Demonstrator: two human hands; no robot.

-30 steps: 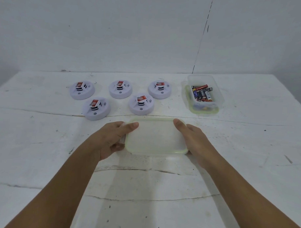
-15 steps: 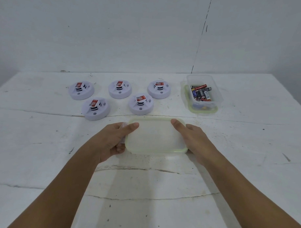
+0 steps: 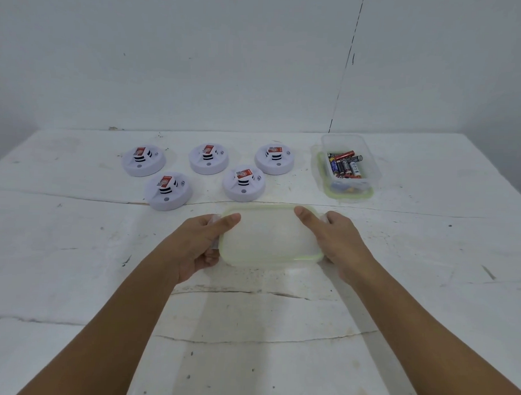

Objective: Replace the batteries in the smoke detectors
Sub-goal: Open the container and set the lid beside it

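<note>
Both hands grip a closed, translucent container w/ green-edged lid (image 3: 269, 236) near the middle of the white table (image 3: 73, 279). Left hand (image 3: 198, 242) curls round its left end, thumb on top of the lid; right hand (image 3: 337, 244) does the same at the right end. Five white smoke detectors (image 3: 209, 159), each w/ a red-labelled part on top, sit beyond the box in two rows, well apart from the hands. Far right: an open clear tub (image 3: 370, 159) w/ loose batteries (image 3: 344, 166) inside, resting on its green-rimmed lid.
</note>
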